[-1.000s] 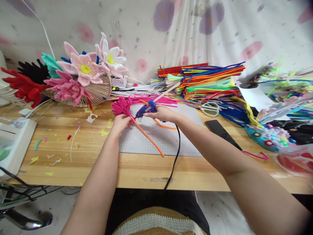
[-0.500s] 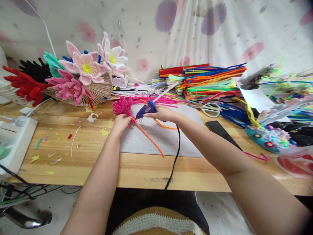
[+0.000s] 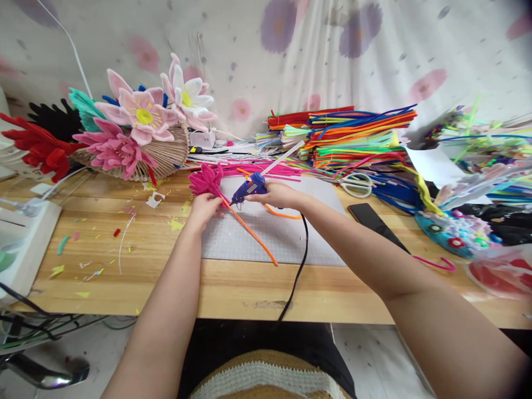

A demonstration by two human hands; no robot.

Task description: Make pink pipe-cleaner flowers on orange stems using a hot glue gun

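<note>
My left hand (image 3: pixel 206 208) is closed on a magenta pipe-cleaner flower (image 3: pixel 208 179), at the base of its petals. From there an orange pipe-cleaner stem (image 3: pixel 253 238) slants down to the right over the pale cutting mat (image 3: pixel 320 221). In my right hand (image 3: pixel 276 195) is a dark blue glue gun (image 3: pixel 249 189), with a white glue stick (image 3: pixel 286 157) sticking out of its back. Its nozzle points left and down, close beside the top of the stem; whether it touches is too small to tell. Another orange pipe cleaner (image 3: pixel 282 214) lies bent beneath the gun.
Bundles of coloured pipe cleaners (image 3: pixel 361 133) are stacked at the back. Fluffy flowers (image 3: pixel 145 116) stand back left in a woven holder. Scissors (image 3: pixel 356 185) and a phone (image 3: pixel 376 226) lie to the right. The gun's black cord (image 3: pixel 300 271) crosses the table's front edge. Scraps litter the left.
The nozzle of the glue gun has shifted slightly along the stem, a little lower. Both hands keep their hold. The whole view has moved very slightly.
</note>
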